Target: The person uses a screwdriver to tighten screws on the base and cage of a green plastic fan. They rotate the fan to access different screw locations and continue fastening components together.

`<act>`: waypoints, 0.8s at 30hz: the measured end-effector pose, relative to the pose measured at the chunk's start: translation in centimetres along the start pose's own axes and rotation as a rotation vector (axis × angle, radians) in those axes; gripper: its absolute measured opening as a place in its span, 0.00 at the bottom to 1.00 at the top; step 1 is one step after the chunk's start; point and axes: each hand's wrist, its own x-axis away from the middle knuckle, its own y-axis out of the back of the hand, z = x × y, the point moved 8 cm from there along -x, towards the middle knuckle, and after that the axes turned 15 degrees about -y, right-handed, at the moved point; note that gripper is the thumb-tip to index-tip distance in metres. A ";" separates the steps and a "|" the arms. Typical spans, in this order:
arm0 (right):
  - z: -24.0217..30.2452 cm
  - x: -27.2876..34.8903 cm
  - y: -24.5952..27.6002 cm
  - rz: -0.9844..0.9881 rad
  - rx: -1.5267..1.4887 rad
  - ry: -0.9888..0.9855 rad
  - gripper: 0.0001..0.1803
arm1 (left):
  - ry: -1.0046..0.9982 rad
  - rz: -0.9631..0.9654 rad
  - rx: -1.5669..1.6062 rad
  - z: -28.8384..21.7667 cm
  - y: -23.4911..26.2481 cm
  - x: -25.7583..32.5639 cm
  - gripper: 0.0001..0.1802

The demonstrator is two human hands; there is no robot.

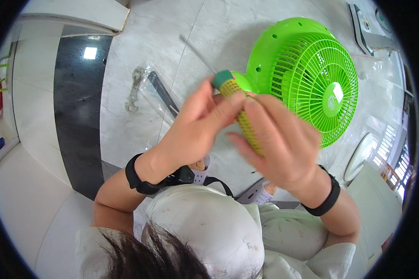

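A yellow, ribbed-grip screwdriver handle with a green cap (237, 104) — tilted, clasped between both hands — just beside a bright green plastic fan (307, 76).

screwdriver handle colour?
Yellow handle with a dotted grip texture and a green end cap; head view, partly covered by both hands.

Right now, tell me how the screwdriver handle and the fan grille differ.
The screwdriver handle is yellow with a dark green cap; the fan grille is bright green. The handle is gripped by the left hand and right hand; the grille goes untouched. Both have patterned surfaces.
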 end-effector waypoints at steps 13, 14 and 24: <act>-7.6 8.0 -5.1 0.383 -0.081 -0.070 0.32 | 0.455 -0.001 -0.928 -10.0 1.9 5.6 0.35; -7.7 8.2 -5.2 0.379 -0.109 -0.080 0.32 | 0.438 0.020 -1.061 -11.1 0.8 5.6 0.34; -8.3 10.1 -5.6 0.352 -0.216 -0.121 0.25 | 0.493 0.130 -1.438 -11.0 -3.8 3.0 0.28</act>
